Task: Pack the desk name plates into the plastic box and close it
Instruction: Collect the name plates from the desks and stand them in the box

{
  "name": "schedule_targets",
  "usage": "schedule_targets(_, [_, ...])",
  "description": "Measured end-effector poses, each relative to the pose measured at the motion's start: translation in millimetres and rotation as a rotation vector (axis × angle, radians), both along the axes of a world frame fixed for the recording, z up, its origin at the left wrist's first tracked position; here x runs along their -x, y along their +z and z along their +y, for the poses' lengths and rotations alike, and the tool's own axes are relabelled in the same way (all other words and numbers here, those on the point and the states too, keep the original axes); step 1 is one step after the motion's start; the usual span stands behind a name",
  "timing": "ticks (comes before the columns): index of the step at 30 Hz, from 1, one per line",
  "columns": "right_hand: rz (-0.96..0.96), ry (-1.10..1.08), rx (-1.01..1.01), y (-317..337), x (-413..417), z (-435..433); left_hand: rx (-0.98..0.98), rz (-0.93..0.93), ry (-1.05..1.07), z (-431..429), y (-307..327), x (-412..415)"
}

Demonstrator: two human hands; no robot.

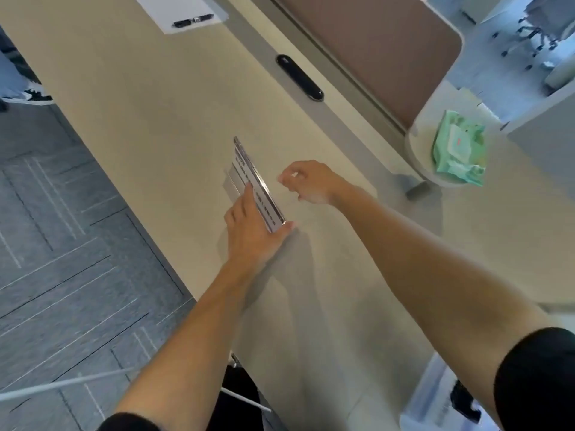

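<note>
A clear desk name plate with dark lettering stands on its edge on the beige desk, a little tilted. My left hand holds it at its near end, fingers flat along the front face and the thumb round the end. My right hand hovers just right of the plate with loosely curled fingers, holding nothing and not touching it. A clear plastic box shows partly at the bottom right, behind my right arm.
A black oblong device lies near the desk's far edge by a brown partition. A green wipes pack rests on a small round table. White paper with a pen lies at the top left. Grey carpet lies left.
</note>
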State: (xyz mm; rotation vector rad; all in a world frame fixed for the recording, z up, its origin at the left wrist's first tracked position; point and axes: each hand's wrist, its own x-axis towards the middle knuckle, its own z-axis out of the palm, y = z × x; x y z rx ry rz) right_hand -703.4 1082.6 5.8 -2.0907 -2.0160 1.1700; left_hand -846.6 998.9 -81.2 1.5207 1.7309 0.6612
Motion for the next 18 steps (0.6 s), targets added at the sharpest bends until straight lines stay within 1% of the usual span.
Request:
schedule_targets(3, [0.060,-0.006,0.016,-17.1,17.2,33.4,0.008,-0.085,-0.031,4.0,-9.4,-0.4])
schedule_targets(7, [0.262,-0.115,0.021,-28.5,37.2,64.2,0.034,-0.281,-0.073,4.7,-20.2,19.8])
schedule_targets(12, [0.389,-0.231,0.127,-45.0,42.5,69.5,-0.080,-0.304,0.059,3.4,-28.9,45.5])
schedule_targets(15, [0.463,-0.338,0.162,-48.3,34.3,52.4,-0.086,-0.284,0.046,1.7,-25.6,41.9])
schedule_targets(18, [0.513,-0.394,0.130,-41.0,20.2,30.2,-0.093,-0.281,0.043,-6.5,-23.9,34.7])
